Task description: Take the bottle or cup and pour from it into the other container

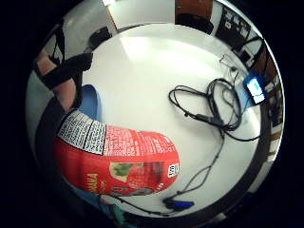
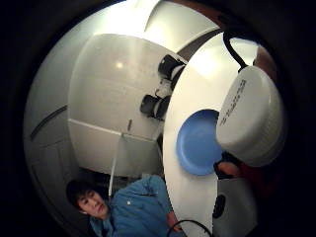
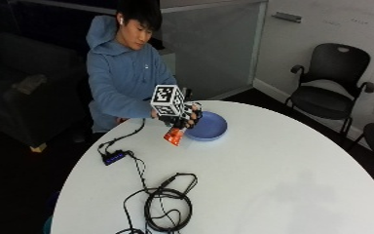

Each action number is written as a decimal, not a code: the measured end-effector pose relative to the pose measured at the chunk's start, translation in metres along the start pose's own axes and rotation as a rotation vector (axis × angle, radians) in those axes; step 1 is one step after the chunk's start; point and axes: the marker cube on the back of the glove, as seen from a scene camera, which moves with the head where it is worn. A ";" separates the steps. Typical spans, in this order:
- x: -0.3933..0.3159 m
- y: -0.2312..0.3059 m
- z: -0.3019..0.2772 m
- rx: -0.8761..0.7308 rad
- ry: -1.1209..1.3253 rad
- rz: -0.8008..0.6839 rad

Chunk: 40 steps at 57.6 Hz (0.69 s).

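The red bottle (image 1: pixel 118 164) carries the only print here. In the little finger side palm view its label shows a white panel of fine black type, a band of small white lines on red, and yellow letters ending in "ANA" near its base; the fine type is too small to read. A small white square with black marks sits beside the fruit picture, unreadable. In the thumb side palm view the bottle's white cap (image 2: pixel 253 116) bears a line of dark print, also illegible.
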 end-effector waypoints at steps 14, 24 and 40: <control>-0.053 -0.028 0.005 -0.238 0.356 -0.032; -0.068 -0.041 0.009 -0.427 0.771 -0.097; -0.101 -0.044 0.049 -0.591 1.004 -0.012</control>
